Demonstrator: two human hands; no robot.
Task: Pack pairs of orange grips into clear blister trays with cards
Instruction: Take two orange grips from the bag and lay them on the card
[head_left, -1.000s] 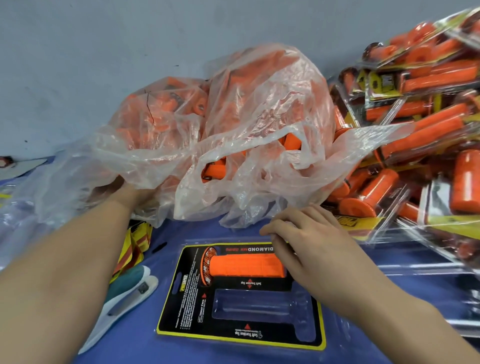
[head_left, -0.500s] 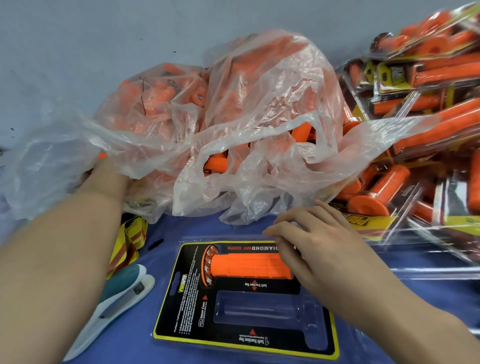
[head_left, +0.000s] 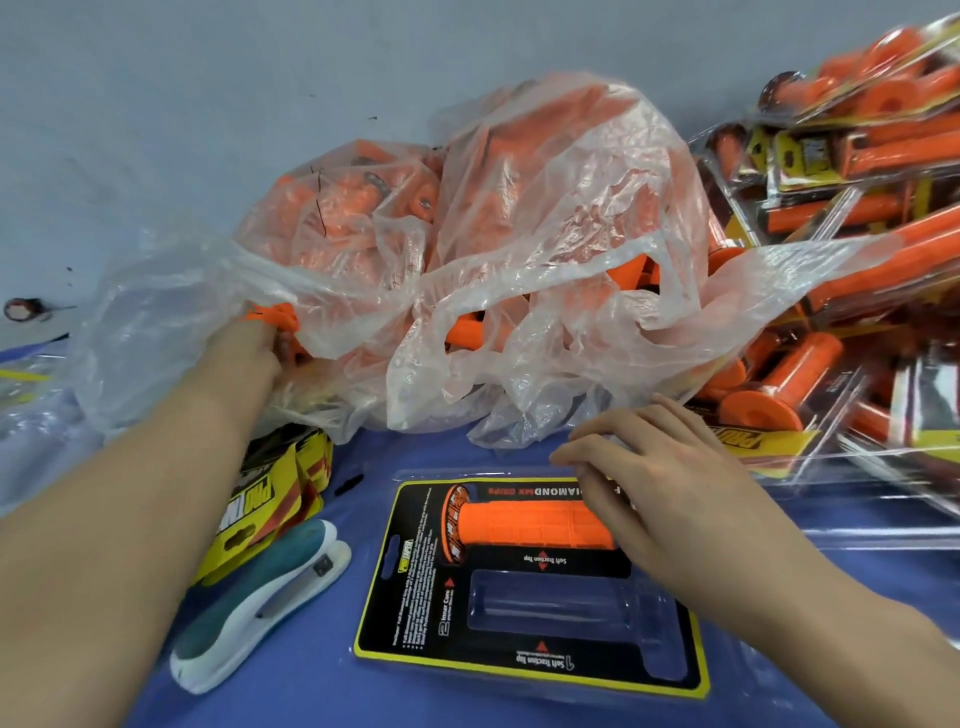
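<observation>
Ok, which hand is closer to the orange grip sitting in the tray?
Right. The right hand rests on the right end of the orange grip; the left hand is far off at the back left, at the plastic bag.

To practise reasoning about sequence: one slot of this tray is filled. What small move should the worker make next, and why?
Probably draw the left hand out of the plastic bag with the loose grip it seems to pinch, towards the empty lower cavity. The upper cavity already holds a seated grip under the open right hand, so the pair lacks one.
</observation>
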